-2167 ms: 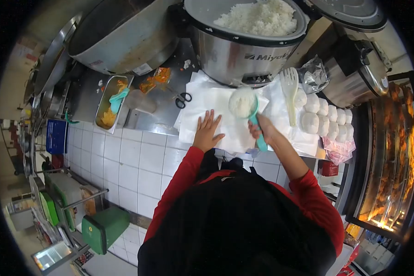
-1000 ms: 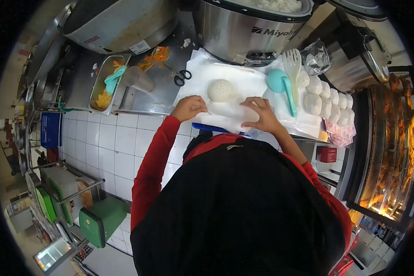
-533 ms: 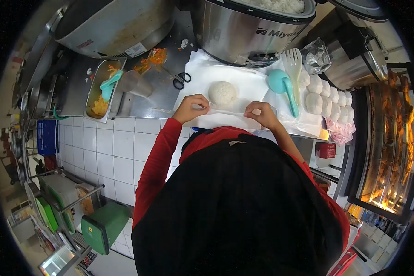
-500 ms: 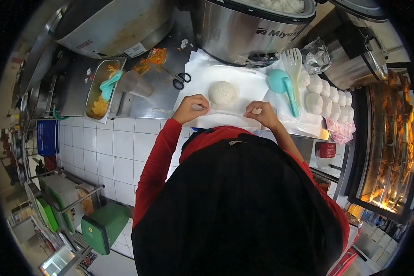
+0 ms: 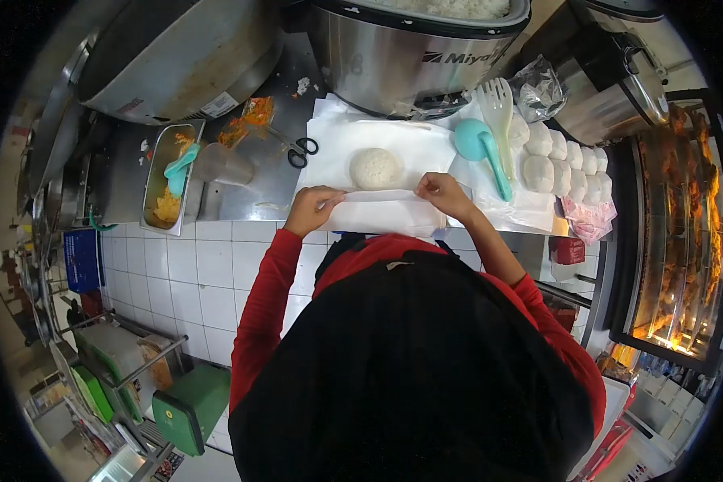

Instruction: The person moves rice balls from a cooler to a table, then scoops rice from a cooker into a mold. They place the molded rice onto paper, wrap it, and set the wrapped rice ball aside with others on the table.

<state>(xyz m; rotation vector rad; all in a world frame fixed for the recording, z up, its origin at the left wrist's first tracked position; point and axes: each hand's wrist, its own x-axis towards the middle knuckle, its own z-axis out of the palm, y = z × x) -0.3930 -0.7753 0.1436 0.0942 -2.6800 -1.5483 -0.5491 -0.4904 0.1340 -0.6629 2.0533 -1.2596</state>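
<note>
A rounded mound of white rice (image 5: 376, 169) sits on a sheet of white wrapping paper (image 5: 386, 214) at the counter's front edge. My left hand (image 5: 315, 206) pinches the paper's near edge on the left side. On the right, my right hand (image 5: 444, 195) pinches the same edge, with the fold stretched between both hands just in front of the rice. Neither hand touches the mound. Right of it lie a turquoise scoop (image 5: 482, 149) and a pale plastic serving fork (image 5: 498, 108). Black-handled scissors (image 5: 302, 152) rest at the left of the paper.
Several wrapped white bundles (image 5: 550, 173) stand in rows at the right, near a glass-fronted roasting cabinet (image 5: 675, 241). Behind the paper is a large rice cooker (image 5: 410, 68). A metal tray (image 5: 150, 201), a clear plastic cup (image 5: 226, 165) and a big pot (image 5: 181, 60) are leftward.
Both hands have lifted the paper's near edge and folded it up toward the rice, so the raised flap is wider now. The view has shifted slightly.
</note>
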